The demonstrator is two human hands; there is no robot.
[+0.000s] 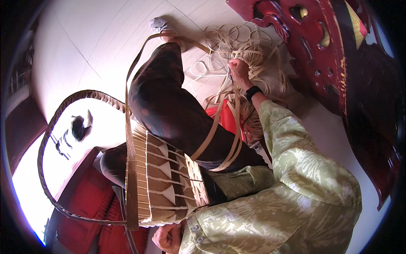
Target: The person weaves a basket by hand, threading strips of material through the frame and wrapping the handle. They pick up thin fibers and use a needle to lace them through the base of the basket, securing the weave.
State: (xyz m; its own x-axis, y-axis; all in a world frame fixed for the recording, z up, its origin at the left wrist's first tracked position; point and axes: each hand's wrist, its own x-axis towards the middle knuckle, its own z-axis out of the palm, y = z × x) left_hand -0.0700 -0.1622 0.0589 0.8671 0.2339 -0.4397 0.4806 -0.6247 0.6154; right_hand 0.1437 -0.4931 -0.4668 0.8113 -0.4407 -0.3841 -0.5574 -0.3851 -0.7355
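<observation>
A half-woven basket (163, 182) with brown sides, pale cords and cream triangles lies tilted across my lap. My left hand (167, 238) is at its lower edge, fingers curled; what they grip is hidden. My right hand (240, 73) reaches out past my knee and is closed at the upper end of a tan strip (235, 99). Beside it on the floor is a tangled heap of tan strips (249, 55). One long flat band (132, 169) rises past the basket and arches over my knee toward the heap. A dark wrapped hoop handle (44, 144) loops out left.
A carved dark red wooden piece of furniture (315, 46) stands at the right. Red fabric (225, 116) lies by the heap, near another bundle of strips (251, 120). A red cushioned seat (84, 211) is at lower left. My foot (159, 25) rests on the pale tiled floor (97, 42).
</observation>
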